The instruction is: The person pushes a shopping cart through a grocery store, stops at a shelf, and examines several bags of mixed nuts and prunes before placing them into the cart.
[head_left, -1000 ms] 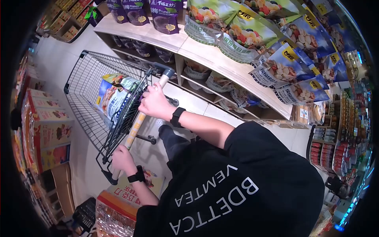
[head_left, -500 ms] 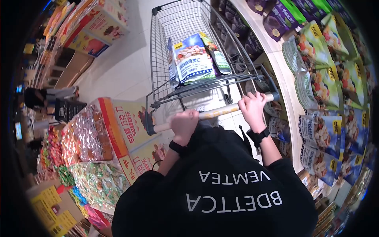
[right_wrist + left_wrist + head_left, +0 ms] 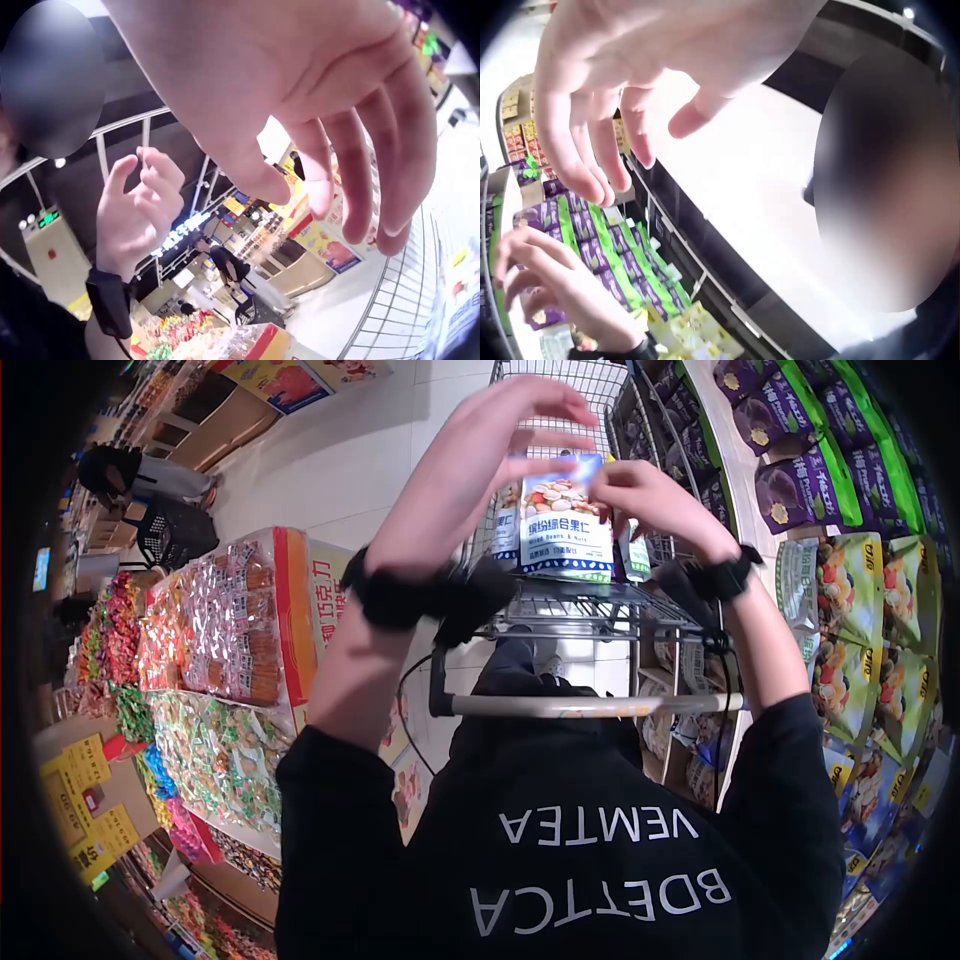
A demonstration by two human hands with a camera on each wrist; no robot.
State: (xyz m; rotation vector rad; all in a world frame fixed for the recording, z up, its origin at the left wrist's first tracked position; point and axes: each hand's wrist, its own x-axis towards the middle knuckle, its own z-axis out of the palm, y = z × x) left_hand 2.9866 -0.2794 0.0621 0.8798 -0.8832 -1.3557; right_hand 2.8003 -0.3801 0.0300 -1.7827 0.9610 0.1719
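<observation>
Both hands are off the shopping cart's handle [image 3: 590, 707] and hold nothing. My left hand [image 3: 500, 435] is raised over the cart basket, its fingers bent and slightly blurred. My right hand [image 3: 650, 505] hangs opposite, fingers loosely curled, overlapping the edge of a blue and white bag of mixed nuts [image 3: 565, 540]. That bag stands in the wire cart, with other bags beside it. Up close in the left wrist view, the left hand [image 3: 660, 52] has its fingers drooping and apart. The right hand [image 3: 307, 82] looks relaxed in the right wrist view.
Shelves on the right carry purple prune bags [image 3: 795, 490] and green snack bags [image 3: 850, 595]. To the left stands a display of wrapped candy [image 3: 215, 760] in red-edged boxes. Beyond it are a person [image 3: 140, 475] and a black basket [image 3: 180, 530] on the pale floor [image 3: 370, 450].
Both hands have let go of the cart handle and risen above the basket. The view has turned so that the cart points straight ahead, with the prune shelf along its right.
</observation>
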